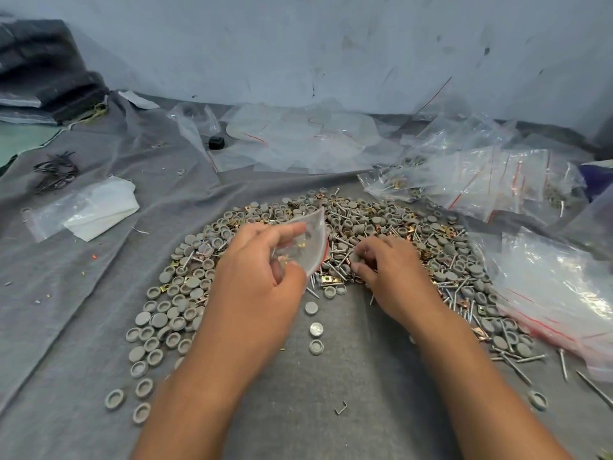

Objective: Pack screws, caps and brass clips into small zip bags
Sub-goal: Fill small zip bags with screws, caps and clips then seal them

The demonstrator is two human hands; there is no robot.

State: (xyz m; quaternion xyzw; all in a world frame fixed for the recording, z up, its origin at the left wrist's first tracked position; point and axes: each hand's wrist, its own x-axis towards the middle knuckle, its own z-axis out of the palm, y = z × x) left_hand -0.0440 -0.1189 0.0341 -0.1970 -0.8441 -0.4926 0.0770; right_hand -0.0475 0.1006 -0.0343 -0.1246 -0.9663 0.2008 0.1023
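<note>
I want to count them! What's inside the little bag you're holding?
Through the clear zip bag in the left hand, some brass clips show. Fingers cover the bottom, so anything more there is hidden.

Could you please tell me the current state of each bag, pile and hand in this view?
Left hand: holds the small bag open.
Small bag: open, a few brass clips inside.
Right hand: picking in the pile, fingers curled round a cap.
Pile: loose, unsorted.
Filled bags: heaped at right.
Empty bags: lying behind.

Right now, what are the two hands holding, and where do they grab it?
The left hand pinches a small zip bag by its lower edge. The right hand picks among the pile; what it holds cannot be told.
</note>
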